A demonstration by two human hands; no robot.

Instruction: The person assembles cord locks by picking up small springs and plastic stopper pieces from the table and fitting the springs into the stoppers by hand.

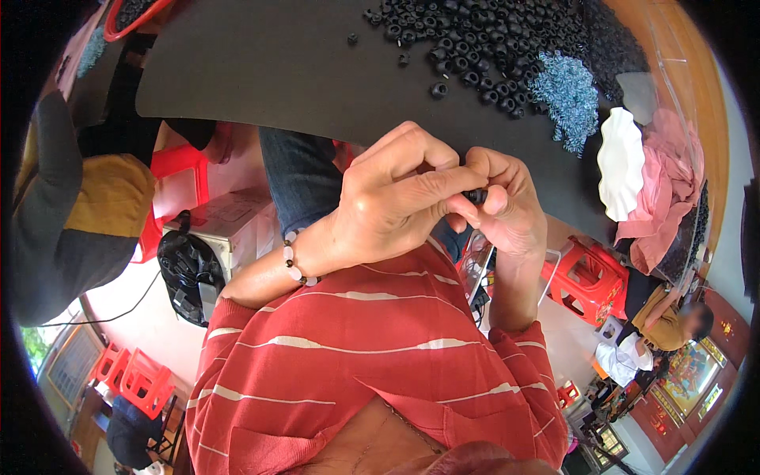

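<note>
My left hand (396, 198) and my right hand (507, 206) meet just below the near edge of a black table mat (277, 71). Between their fingertips they pinch one small black ring-shaped part (476, 195), mostly hidden by the fingers. A bead bracelet (293, 257) circles my left wrist. On the mat beyond the hands lies a heap of several similar black ring parts (483, 47), with a pile of small blue-grey springs (568, 91) to its right.
A white scalloped dish (620, 162) and pink cloth (665, 182) sit at the mat's right edge. A person in a grey and yellow top (79, 206) is at the left. Red plastic stools (590, 277) stand on the floor, and another person (657, 324) is far right.
</note>
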